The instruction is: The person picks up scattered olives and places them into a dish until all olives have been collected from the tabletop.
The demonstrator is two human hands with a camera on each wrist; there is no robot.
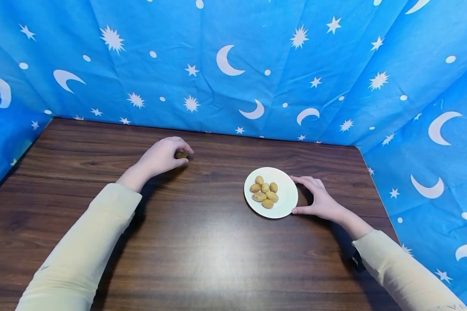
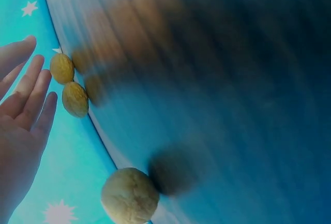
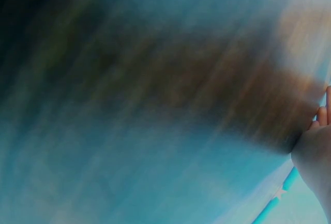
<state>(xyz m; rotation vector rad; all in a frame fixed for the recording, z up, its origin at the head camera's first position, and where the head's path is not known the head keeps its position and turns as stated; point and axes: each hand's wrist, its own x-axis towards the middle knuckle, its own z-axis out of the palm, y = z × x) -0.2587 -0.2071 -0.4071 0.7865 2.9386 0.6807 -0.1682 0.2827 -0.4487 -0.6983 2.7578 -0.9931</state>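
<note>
On the right side of the table sits a white round plate [image 1: 287, 203] with several small yellow-brown potatoes [image 1: 272, 196] grouped on its left part. My right hand [image 1: 315, 196] holds the plate's right rim, thumb at the near side and fingers at the far side. My left hand [image 1: 165, 155] is at the left, low over the table, its fingers loosely curved. Beneath it a potato [image 1: 181, 155] shows in shadow. The left wrist view shows three loose potatoes, two side by side [image 2: 75, 100] near the fingertips and one [image 2: 130, 195] apart, with the fingers not closed round any.
The dark wood-grain table [image 1: 218, 259] meets a blue cloth [image 1: 159, 77] with white moons and stars at its back and sides. Bare tabletop lies between the left hand and the plate. The right wrist view is mostly blurred tabletop reflection.
</note>
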